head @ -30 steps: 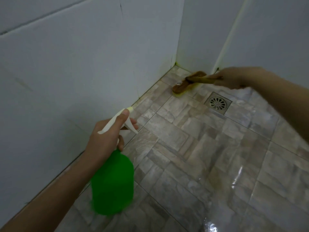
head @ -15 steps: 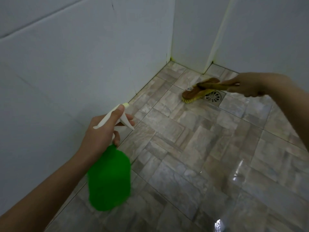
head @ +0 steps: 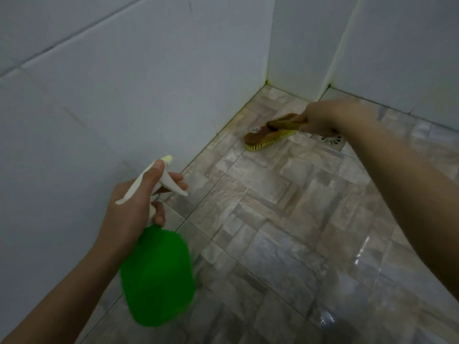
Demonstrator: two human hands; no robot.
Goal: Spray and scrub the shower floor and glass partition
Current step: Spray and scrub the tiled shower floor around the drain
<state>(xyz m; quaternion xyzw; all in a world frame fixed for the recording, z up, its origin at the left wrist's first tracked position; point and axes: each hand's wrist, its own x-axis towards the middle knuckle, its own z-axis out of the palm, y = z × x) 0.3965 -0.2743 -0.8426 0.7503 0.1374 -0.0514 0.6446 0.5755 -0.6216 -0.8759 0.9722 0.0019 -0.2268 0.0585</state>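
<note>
My left hand (head: pixel 134 207) grips the white trigger head of a green spray bottle (head: pixel 157 276), thumb along the top and fingers on the trigger, nozzle aimed at the far corner. My right hand (head: pixel 323 117) grips the handle of a brown scrub brush (head: pixel 263 136) with yellow bristles. The bristles rest on the wet stone-pattern floor tiles (head: pixel 260 219), close to the left wall. A glass partition is not discernible in this view.
A square metal drain (head: pixel 331 140) sits in the floor just right of the brush, partly hidden by my right hand. White tiled walls (head: pixel 124 95) close the left side and the back corner. Water glints on the floor at the lower right.
The brush has slid left off the drain toward the left wall. The spray bottle has stayed near the same spot in my left hand.
</note>
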